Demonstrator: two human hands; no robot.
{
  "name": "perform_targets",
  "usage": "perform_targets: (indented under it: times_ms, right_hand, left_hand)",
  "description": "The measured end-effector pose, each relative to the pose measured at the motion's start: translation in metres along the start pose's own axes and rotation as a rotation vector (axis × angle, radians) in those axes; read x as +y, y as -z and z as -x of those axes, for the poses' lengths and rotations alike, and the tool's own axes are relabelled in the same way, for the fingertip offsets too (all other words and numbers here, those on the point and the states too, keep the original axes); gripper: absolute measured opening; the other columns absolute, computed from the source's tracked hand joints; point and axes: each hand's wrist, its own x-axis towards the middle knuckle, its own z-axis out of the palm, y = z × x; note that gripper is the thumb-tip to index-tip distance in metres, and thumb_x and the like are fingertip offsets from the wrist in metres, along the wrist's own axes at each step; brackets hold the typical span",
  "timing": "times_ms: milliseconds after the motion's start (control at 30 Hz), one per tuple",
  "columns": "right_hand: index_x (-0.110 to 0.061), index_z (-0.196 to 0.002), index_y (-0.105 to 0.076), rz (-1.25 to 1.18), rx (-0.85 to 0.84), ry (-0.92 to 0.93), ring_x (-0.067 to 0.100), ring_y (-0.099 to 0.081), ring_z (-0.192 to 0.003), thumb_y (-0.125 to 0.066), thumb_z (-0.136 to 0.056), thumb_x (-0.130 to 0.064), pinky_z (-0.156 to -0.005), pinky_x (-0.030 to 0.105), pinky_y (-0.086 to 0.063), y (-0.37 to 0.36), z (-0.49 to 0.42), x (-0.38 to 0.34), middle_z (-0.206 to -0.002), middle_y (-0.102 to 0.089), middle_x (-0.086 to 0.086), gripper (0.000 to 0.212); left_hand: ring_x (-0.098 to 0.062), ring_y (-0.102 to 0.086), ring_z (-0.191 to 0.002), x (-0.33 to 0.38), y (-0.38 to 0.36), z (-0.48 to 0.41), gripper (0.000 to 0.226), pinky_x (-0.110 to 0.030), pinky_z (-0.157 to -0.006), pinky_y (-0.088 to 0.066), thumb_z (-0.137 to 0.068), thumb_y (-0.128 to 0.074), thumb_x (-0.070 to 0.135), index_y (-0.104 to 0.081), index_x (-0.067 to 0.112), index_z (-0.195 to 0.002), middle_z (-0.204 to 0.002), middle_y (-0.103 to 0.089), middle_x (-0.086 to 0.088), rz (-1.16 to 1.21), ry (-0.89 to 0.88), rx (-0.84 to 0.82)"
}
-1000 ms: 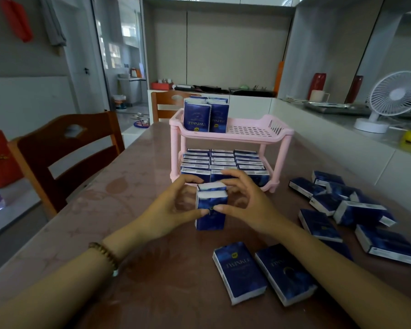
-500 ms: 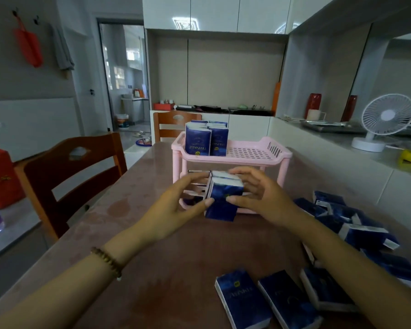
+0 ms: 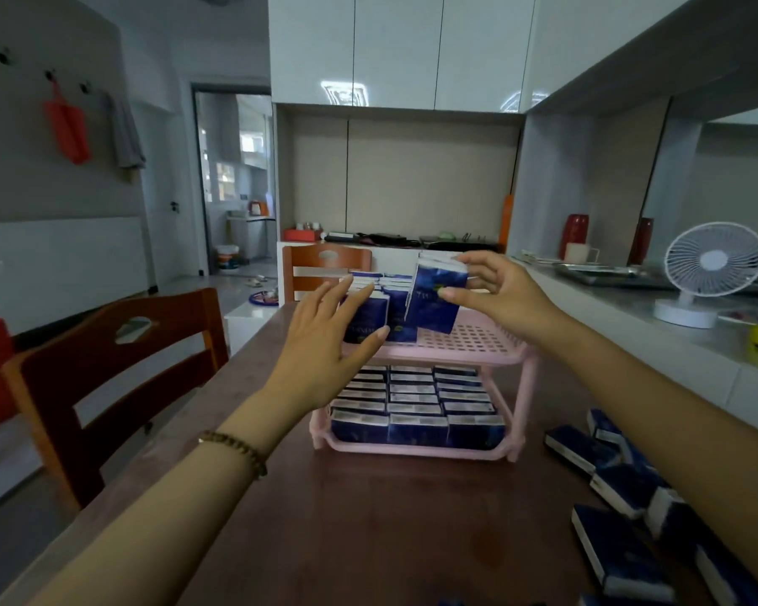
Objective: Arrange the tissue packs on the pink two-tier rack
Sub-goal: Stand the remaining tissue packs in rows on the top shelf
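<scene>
The pink two-tier rack point(image 3: 491, 349) stands on the brown table. Its lower tier is filled with rows of dark blue tissue packs point(image 3: 416, 402). Upright packs point(image 3: 368, 319) stand at the left of the upper tier. My right hand point(image 3: 495, 290) holds a small stack of blue packs point(image 3: 434, 301), tilted, over the upper tier just right of the standing ones. My left hand point(image 3: 324, 338) is spread flat against the front of the standing packs, holding nothing.
Loose blue packs point(image 3: 618, 492) lie scattered on the table point(image 3: 368, 518) at the right. A wooden chair point(image 3: 106, 369) stands at the left, another behind the rack. A white fan point(image 3: 709, 273) sits on the counter to the right.
Both hands lifted the stacked packs from the table up to the upper tier. My left hand let go and now rests against the standing packs; the right hand alone holds the stack.
</scene>
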Motion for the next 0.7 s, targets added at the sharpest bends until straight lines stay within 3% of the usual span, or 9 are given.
perform_targets:
  times_ms: [133, 300, 467, 700]
  right_hand:
    - [-0.019, -0.116, -0.053, 0.013, -0.043, -0.055, 0.016, -0.062, -0.099, -0.076, -0.073, -0.019, -0.086, 0.03, -0.054, -0.013, -0.01, 0.02, -0.117, -0.061, 0.003, 0.049]
    - [-0.014, -0.119, -0.053, -0.008, -0.078, -0.063, 0.014, -0.064, -0.093, -0.075, -0.075, -0.013, -0.076, 0.027, -0.057, -0.034, -0.01, 0.028, -0.104, -0.056, -0.005, 0.05]
    - [-0.017, -0.117, -0.05, 0.008, -0.064, -0.047, 0.006, -0.06, -0.086, -0.075, -0.076, -0.014, -0.072, 0.022, -0.054, -0.043, -0.012, 0.029, -0.095, -0.054, -0.01, 0.048]
    - [-0.02, -0.121, -0.047, 0.074, -0.058, -0.027, 0.009, -0.057, -0.091, -0.075, -0.076, -0.022, -0.073, 0.021, -0.051, -0.038, -0.01, 0.03, -0.097, -0.053, -0.01, 0.053]
  left_hand:
    - [-0.019, -0.011, -0.143, -0.006, -0.008, -0.001, 0.071, -0.043, -0.118, -0.012, -0.082, -0.021, 0.069, -0.024, 0.036, -0.144, -0.155, -0.022, 0.003, 0.0, 0.018, 0.006]
    - [-0.018, -0.012, -0.141, -0.009, -0.009, -0.001, 0.069, -0.038, -0.116, -0.009, -0.082, -0.021, 0.068, -0.021, 0.038, -0.144, -0.153, -0.024, 0.003, -0.006, 0.019, 0.012]
    - [-0.019, -0.02, -0.138, -0.01, -0.011, -0.001, 0.067, -0.041, -0.115, -0.018, -0.083, -0.024, 0.067, -0.024, 0.038, -0.144, -0.15, -0.027, 0.002, -0.019, 0.015, 0.028]
    - [-0.017, -0.005, -0.144, -0.005, -0.005, 0.0, 0.074, -0.039, -0.116, -0.006, -0.079, -0.02, 0.07, -0.017, 0.038, -0.145, -0.157, -0.014, 0.005, 0.01, 0.028, -0.011]
